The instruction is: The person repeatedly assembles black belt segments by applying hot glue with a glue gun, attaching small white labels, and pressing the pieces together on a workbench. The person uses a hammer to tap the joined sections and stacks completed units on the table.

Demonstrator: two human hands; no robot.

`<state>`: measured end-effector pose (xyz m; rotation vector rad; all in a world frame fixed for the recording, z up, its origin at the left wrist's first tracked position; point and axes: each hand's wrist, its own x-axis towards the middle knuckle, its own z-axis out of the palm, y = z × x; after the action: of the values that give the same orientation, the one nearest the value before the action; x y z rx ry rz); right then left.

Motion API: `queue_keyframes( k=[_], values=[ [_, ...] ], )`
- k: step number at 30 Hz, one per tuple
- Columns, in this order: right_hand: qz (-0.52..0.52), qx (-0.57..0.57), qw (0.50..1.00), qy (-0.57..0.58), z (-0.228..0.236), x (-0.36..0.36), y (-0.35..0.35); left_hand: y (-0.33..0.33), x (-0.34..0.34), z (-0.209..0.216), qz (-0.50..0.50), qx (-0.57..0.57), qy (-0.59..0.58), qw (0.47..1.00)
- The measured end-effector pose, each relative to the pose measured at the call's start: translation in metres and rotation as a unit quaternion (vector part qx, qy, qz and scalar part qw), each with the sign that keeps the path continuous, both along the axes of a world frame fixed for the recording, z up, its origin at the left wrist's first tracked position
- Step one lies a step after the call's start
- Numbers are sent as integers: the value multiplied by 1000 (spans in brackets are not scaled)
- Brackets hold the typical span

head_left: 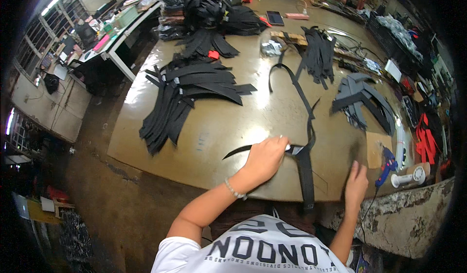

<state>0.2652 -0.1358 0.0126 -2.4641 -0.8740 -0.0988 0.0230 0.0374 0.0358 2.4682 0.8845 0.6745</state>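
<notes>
The left hand pinched a long black strap flat on the brown table (piles of black pieces lay farther back). The right hand lay open nearby, holding nothing.

Table: smooth tan board, glossy, glare patches from lights. Long strap: black woven webbing, matt. Curved strip: black, matt, foam or cloth, cannot tell which. Fanned pile of strips: same matt black stuff. Grey pieces: matt, cloth-like. Glue gun: blue plastic, slight sheen. Table edge: rough, chipped, mottled. Bracelet: shiny beads or metal.
</notes>
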Motion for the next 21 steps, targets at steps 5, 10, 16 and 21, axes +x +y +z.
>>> queue_keyframes(
  k=[5,10,16,21],
  values=[
    [-47,-30,998,5,-9,7,2,95,-51,74,118,110,-149,976],
    [-42,-88,993,-67,-16,-4,3,175,-189,64,360,148,-185,902],
    [64,-79,978,-181,27,-14,13,209,-203,23,455,129,-98,876],
    [352,447,731,375,126,-70,0,150,-29,23,141,-12,-205,969]
  ],
)
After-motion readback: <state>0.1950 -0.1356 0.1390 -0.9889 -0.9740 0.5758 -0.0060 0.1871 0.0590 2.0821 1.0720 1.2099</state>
